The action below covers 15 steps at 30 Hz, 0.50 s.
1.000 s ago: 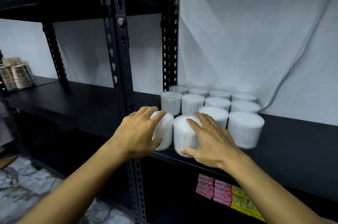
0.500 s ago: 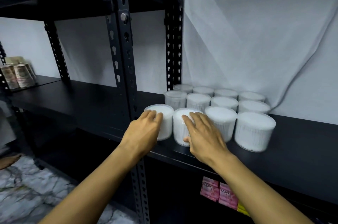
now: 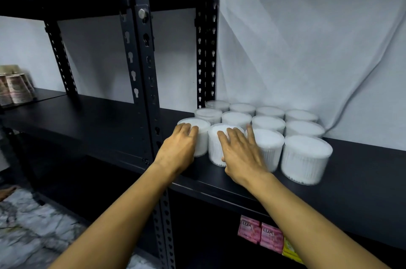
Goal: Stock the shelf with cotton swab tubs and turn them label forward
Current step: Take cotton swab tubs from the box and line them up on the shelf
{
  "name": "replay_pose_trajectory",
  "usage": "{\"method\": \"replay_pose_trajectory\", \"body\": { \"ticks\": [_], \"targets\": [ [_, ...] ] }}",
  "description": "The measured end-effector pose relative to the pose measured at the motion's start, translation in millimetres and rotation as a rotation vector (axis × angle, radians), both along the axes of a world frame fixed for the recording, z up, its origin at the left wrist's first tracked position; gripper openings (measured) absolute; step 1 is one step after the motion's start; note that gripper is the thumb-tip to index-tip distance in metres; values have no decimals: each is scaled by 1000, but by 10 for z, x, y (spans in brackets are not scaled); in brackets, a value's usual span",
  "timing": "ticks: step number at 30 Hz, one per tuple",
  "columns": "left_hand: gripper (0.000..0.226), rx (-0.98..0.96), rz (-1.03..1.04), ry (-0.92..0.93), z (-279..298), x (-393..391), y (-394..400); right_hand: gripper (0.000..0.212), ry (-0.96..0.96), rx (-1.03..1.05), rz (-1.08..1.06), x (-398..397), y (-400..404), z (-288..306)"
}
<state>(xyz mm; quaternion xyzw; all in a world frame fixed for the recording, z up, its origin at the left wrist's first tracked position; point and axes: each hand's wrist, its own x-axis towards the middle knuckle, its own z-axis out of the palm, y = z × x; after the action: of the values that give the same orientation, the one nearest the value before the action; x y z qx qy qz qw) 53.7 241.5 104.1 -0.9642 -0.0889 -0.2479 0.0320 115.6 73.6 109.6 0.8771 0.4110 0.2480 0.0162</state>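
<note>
- Left hand [image 3: 179, 148]: fingers laid almost straight over the top and near side of the leftmost front tub [image 3: 201, 137]; it presses on the tub and does not clasp it.
- Right hand [image 3: 240, 154]: fingers spread flat across the lid of the second front tub [image 3: 216, 148], thumb down the tub's near wall; a flat, released hold, no clench.
- The two touched tubs stand upright and side by side, just apart or touching (cannot tell), at the front edge of the black shelf [image 3: 362, 172].
- To the right of the right hand stand two more front tubs [image 3: 306, 159], upright and close together.
- Beyond both hands stand two further rows of tubs [image 3: 268, 122], four across, reaching back to the white cloth [image 3: 307, 49] on the wall.
- No label can be made out on any tub; the walls show only fine vertical white swab stems.
- An upright post [image 3: 140, 71] of the rack rises just left of the left hand.
- Below the right forearm, on the lower shelf, pink soap packs [image 3: 261, 233] lie beside a yellow pack [image 3: 290, 251].
- Far left of the left hand, stacked paper cups [image 3: 15, 90] stand on a neighbouring shelf.
</note>
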Motion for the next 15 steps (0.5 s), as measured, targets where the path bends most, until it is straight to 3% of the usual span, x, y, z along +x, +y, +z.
{"method": "replay_pose_trajectory", "body": {
  "ticks": [8, 15],
  "targets": [
    [36, -18, -10, -8, 21, 53, 17, 72, 34, 35, -27, 36, 38, -9],
    [39, -19, 11, 13, 44, 68, -1, 68, 18, 41, -54, 72, 80, 11]
  ]
}}
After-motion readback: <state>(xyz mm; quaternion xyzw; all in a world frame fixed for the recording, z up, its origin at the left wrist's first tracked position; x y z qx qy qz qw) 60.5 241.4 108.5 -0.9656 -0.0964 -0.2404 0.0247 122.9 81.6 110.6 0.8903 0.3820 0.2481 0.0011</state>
